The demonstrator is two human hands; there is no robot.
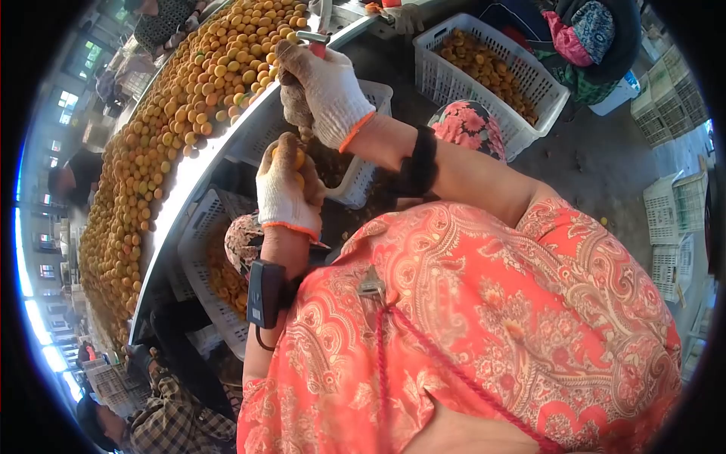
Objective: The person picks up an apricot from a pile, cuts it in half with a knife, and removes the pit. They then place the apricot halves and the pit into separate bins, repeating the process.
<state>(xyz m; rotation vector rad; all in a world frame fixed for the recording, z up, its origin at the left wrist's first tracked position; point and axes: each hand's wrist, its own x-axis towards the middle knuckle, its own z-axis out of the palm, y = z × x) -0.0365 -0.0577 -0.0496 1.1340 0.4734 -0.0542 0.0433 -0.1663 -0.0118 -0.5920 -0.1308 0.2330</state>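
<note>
My left hand [286,189], in a white glove with an orange cuff, is closed round a small orange fruit [298,157]. Just above it my right hand [324,89], also gloved, grips a red-handled tool [316,44] whose working end I cannot make out. Both hands hover over a white plastic crate [366,175] beside the long table's metal edge [198,168]. A black band sits on each wrist. A heap of orange fruit [175,113] covers the table to the left of my hands.
Another white crate [431,76] holding fruit pieces stands at the upper right, and a third crate [198,250] sits below the table. Other people work at the top right, along the table's far side and at the bottom left. Stacked crates [674,204] stand at the right.
</note>
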